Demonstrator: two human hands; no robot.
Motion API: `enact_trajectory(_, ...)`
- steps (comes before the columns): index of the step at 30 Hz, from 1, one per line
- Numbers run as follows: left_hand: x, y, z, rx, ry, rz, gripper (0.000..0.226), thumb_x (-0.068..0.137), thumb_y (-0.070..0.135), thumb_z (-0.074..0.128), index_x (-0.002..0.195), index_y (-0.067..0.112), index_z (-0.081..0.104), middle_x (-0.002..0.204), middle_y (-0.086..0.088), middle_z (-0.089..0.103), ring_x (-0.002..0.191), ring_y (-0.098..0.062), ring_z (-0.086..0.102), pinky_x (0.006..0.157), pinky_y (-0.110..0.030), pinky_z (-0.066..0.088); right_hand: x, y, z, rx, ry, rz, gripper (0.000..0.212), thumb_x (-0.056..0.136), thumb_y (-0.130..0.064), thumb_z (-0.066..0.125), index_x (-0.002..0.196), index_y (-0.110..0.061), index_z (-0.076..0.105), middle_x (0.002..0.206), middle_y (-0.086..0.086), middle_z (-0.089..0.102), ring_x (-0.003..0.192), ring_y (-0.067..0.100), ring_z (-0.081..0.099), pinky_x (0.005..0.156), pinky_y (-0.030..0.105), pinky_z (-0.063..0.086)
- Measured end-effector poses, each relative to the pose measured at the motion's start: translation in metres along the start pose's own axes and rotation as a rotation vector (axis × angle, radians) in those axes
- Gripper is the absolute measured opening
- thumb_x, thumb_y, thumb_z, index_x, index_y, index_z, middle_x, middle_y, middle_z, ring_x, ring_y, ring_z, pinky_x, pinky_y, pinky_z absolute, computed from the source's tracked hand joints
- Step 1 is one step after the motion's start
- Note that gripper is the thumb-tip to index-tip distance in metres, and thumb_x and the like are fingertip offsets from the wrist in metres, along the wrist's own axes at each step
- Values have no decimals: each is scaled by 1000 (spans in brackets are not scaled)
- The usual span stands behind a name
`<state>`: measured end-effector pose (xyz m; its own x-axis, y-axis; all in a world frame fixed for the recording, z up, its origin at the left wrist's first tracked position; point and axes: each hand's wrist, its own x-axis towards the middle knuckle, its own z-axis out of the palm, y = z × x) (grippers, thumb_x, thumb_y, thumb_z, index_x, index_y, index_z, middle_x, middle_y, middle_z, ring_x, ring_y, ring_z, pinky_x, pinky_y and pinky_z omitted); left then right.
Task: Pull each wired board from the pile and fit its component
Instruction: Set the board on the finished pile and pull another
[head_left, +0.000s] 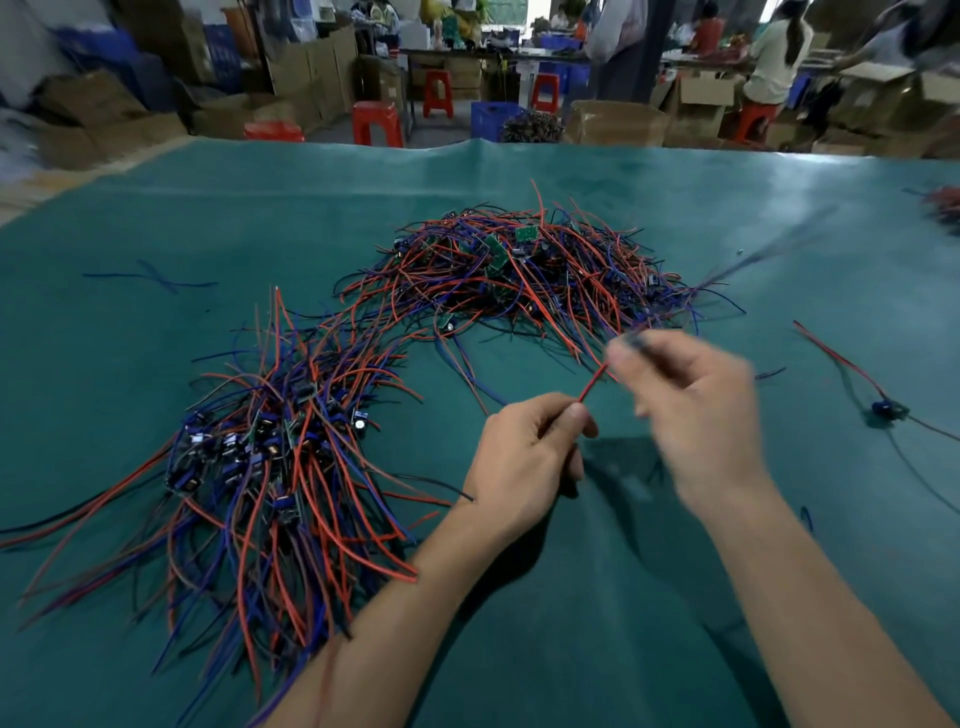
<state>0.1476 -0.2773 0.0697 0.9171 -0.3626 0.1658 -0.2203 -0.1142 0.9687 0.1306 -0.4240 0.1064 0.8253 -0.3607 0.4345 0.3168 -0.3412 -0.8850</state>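
A big pile of small green boards with red and blue wires (524, 265) lies mid-table on the green mat. A second pile of wired boards (270, 452) spreads at the left. My left hand (524, 462) pinches a red wire (592, 384) between thumb and fingers. My right hand (691, 405), blurred by motion, grips the same wire bundle a little farther up, near the edge of the big pile. The board on this wire is hidden or blurred.
One wired board (885, 410) lies alone at the right on the green mat (597, 597). A loose blue wire (156, 280) sits at the far left. Beyond the table stand red stools (378, 122), cardboard boxes and people at benches.
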Motion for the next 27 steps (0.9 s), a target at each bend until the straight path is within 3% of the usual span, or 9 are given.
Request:
enact_trajectory(3,-2,0,1,63,-26,34,26,99,31,49,84,18,67,61,5,65,56,-10,58,63,-27,49,21,-35,-12,94,260,-82,24,92,-19,72,70,-25,65,60,-7,49,57,10,40,56,30,36)
enact_trajectory(6,0,-3,2,104,-7,14,24,103,22,53,86,19,70,64,7,66,59,-4,58,67,-25,49,36,-87,4,209,326,-214,18,90,-24,72,71,-25,70,62,3,54,55,14,43,52,43,36)
enact_trajectory(8,0,-2,2,115,17,-9,26,103,20,54,81,25,69,62,8,65,57,-1,57,65,-22,48,39,-117,29,216,184,-305,16,87,-28,74,72,-25,75,64,7,63,57,15,49,53,43,39)
enact_trajectory(11,-2,-1,1,169,59,17,39,100,15,54,66,32,57,54,17,59,53,7,52,58,-11,40,39,-137,77,118,-243,-252,32,88,-42,73,74,-14,77,76,15,72,59,24,53,58,41,42)
enact_trajectory(14,-1,0,0,146,50,3,29,101,14,52,77,26,62,66,8,67,62,-1,58,71,-26,52,48,-115,101,-321,-536,-157,63,91,-63,59,90,-2,72,88,18,72,76,35,65,67,36,48)
enact_trajectory(18,0,1,0,148,88,-15,16,101,18,54,97,17,70,76,-2,75,70,-8,63,79,-29,53,81,-44,57,-913,-385,-123,23,91,-37,62,105,-24,75,110,9,73,109,32,64,96,38,50)
enact_trajectory(20,0,1,0,182,90,0,16,100,18,55,99,16,71,77,-2,75,72,-7,66,79,-25,52,83,-7,24,-1128,-347,82,32,86,-29,64,118,-26,70,123,18,64,120,38,56,103,42,44)
enact_trajectory(23,1,0,0,171,86,-6,15,99,16,55,99,14,70,76,-3,75,68,-5,65,74,-21,51,73,29,-10,-1114,-308,245,30,85,-28,70,114,-23,72,118,18,66,115,38,58,98,41,49)
enact_trajectory(27,1,-2,0,157,86,-6,14,99,15,55,99,15,69,75,-1,74,65,-2,64,75,-23,53,70,35,-28,-880,-185,279,11,76,-27,85,80,-26,74,79,0,69,97,30,67,84,32,52)
